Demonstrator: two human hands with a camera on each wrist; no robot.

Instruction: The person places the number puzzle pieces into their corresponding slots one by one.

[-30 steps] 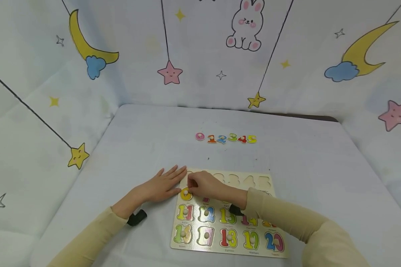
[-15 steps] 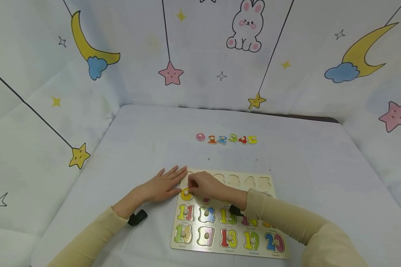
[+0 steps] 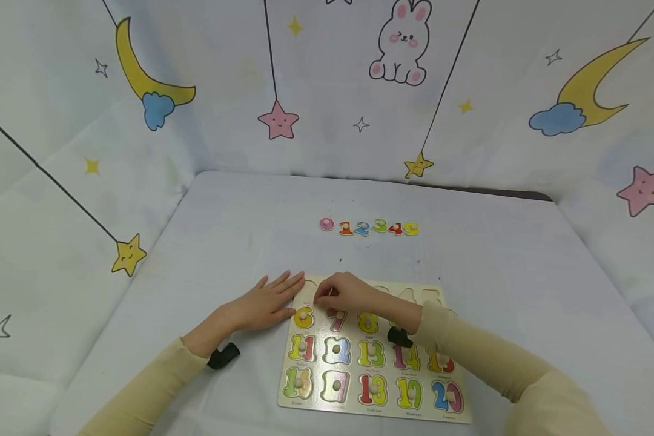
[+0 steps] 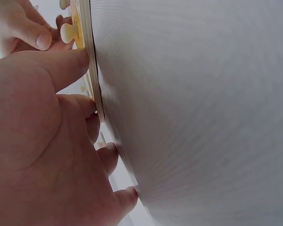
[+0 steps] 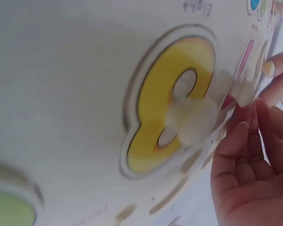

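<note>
A wooden number puzzle board (image 3: 320,332) lies on the table in the head view, with knobbed pieces in its lower rows. My left hand (image 3: 264,304) lies flat with spread fingers, its fingertips touching the board's left edge; the left wrist view shows the thumb (image 4: 68,66) against that edge. Over the upper left of the board, my right hand (image 3: 351,295) hovers with loosely bent fingers and nothing visible between them. It is nearest the yellow 6 piece (image 3: 304,317) and the pink 7 piece (image 3: 336,319). The yellow 8 piece (image 5: 153,103) fills the right wrist view's middle.
Beyond the board, loose number pieces, 0 (image 3: 326,224) through 5 (image 3: 411,229), stand in a row. The board's top row shows vacant recesses, partly covered by my right hand. A printed cloth (image 3: 327,72) hangs behind the table (image 3: 240,224).
My right hand has drawn away from the 6 piece, moving slightly right and uncovering the 6, 7 and 8 pieces. My left hand has stayed in place.
</note>
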